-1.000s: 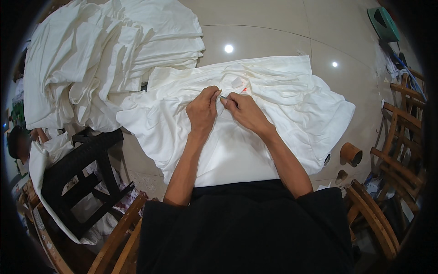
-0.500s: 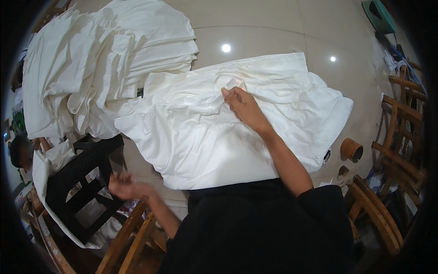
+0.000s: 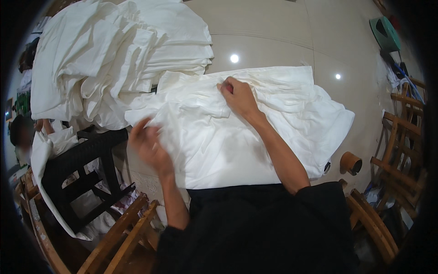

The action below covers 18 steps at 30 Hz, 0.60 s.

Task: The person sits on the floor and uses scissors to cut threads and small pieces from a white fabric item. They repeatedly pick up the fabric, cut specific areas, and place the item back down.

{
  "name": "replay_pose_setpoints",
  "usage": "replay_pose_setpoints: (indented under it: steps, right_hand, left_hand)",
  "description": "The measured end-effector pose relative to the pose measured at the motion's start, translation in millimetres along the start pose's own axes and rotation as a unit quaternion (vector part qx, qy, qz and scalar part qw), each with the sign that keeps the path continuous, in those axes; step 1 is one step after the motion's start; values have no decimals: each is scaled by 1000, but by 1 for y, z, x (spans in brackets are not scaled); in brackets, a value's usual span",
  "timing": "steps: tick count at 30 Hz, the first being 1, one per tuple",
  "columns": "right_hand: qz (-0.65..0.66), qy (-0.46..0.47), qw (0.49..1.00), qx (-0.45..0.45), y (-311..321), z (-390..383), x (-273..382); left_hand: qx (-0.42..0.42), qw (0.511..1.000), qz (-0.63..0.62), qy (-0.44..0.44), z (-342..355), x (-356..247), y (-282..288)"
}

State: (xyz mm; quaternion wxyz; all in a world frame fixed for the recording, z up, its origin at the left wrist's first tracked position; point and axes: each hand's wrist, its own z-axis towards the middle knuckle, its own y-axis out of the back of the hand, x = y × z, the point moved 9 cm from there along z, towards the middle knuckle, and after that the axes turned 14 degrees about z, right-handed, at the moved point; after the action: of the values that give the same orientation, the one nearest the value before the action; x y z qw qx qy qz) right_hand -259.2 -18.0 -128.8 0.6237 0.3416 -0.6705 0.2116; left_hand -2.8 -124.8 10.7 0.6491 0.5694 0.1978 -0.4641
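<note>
A white cloth garment [image 3: 214, 155] lies spread and wrinkled before me, its near edge against my black clothing. Over its gathered upper middle, my right hand [image 3: 239, 98] is closed, fingers curled together. What sits inside those fingers is hidden, and the small white label seen there earlier does not show. My left hand [image 3: 151, 144] is lifted above the garment's left edge, beside a black plastic stool. Motion smears its fingers, and I make out nothing held in it.
A tall heap of white garments [image 3: 114, 59] stands at the far left. The black stool [image 3: 86, 173] has white cloth hanging over its side. Wooden frames [image 3: 397, 146] line the right, near a brown roll [image 3: 350, 163]. A green object [image 3: 385, 34] is far right. Another person [image 3: 22, 132] is at the left.
My left hand has risen from beside the stool toward the garment's left part. My right hand stays near the same spot but has turned, its fingers curling in and covering the label.
</note>
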Motion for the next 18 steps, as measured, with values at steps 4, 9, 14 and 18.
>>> replay_pose_setpoints:
  steps: [4,9,14,18]
  right_hand:
    - [-42,-55,997,34,-4,-22,-9]
    - [-30,-78,996,45,-2,-29,-15]
    - [-17,-56,998,34,2,-29,-16]
    - [5,-63,997,38,1,-28,-19]
  left_hand:
    - [244,966,35,-77,31,-23,-137]
    - [276,936,176,-127,17,13,-189]
    - [276,925,215,-151,4,11,-201]
    - [256,944,173,-113,7,25,-196]
